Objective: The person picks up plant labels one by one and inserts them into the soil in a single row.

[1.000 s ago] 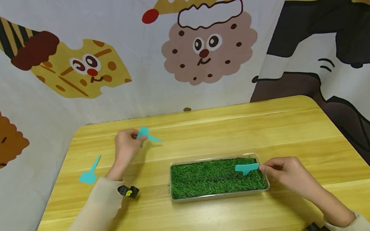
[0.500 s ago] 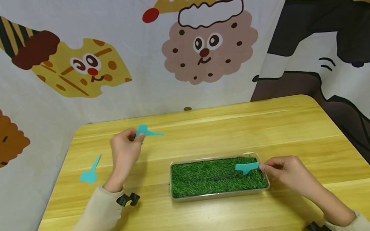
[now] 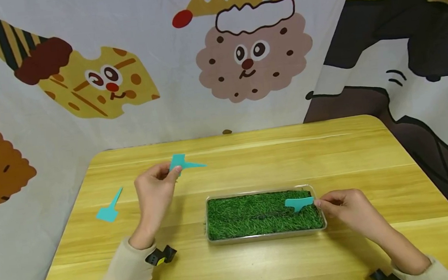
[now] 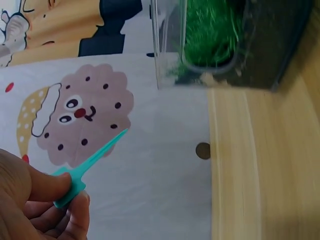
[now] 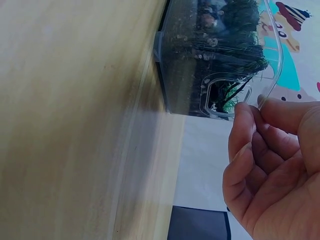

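Note:
My left hand [image 3: 154,192] pinches a teal T-shaped plant label [image 3: 178,162] between thumb and fingers, raised above the table left of the box. In the left wrist view the label's pointed stem [image 4: 105,150] sticks out past the fingertips. A clear plastic box [image 3: 266,237] filled with green artificial grass [image 3: 242,209] stands on the table. With thumb and forefinger, my right hand [image 5: 280,150] pinches the rim at the box's right end. Another teal label [image 3: 298,203] stands upright in the grass near that end, its stem hidden below.
A third teal label [image 3: 107,213] lies flat on the wooden table [image 3: 259,270] at the left. Behind the table hangs a white cloth [image 3: 176,95] printed with cartoon cookies. A dark flat object [image 5: 199,224] shows low in the right wrist view.
My left hand has lifted the label, first turning its stem toward level and then shifting slightly right. The right hand and the box have stayed where they were.

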### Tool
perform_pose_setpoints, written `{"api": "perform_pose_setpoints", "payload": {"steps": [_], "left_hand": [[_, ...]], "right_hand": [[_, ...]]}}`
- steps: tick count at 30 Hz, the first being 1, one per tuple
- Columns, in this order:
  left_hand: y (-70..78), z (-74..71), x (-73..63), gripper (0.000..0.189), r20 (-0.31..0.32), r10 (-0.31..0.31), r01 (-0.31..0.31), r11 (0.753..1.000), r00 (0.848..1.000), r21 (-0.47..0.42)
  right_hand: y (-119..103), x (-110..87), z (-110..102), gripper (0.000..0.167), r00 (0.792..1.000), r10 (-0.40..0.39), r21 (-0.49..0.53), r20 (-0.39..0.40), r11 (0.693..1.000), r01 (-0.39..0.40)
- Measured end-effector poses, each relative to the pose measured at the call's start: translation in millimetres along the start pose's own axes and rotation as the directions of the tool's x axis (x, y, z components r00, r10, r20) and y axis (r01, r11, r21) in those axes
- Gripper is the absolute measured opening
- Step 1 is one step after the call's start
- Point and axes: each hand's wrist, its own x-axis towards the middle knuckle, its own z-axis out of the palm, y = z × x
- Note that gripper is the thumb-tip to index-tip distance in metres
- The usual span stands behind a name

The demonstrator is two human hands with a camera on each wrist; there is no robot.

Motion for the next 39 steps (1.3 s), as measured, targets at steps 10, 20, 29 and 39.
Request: {"api": "perform_pose_setpoints", "payload": {"steps": [10,20,29,39], "left_hand": [[13.5,7.3,-19.1,0.018,0.013,-0.037,0.037,0.997,0.999,-0.074],[25.4,20.9,-38.1,0.015,0.035,-0.007,0.012,0.989,0.999,-0.145],[34.7,31.7,-54.1,0.01,0.115,0.074,-0.05,0.979,0.991,-0.199],[37.6,41.2,-62.8,0.017,0.16,0.13,-0.097,0.975,0.979,-0.201]], "right_hand": [[0.6,-0.3,0.3,0.012,1.0,-0.009,0.031,-0.007,0.999,0.009],[1.5,-1.2,1.5,0.013,1.0,0.007,0.043,-0.01,0.999,-0.006],[1.7,-0.8,2.7,0.013,1.0,0.013,0.058,-0.017,0.998,-0.012],[2.4,-1.5,3.6,0.014,1.0,0.013,0.066,-0.023,0.998,-0.011]]}}
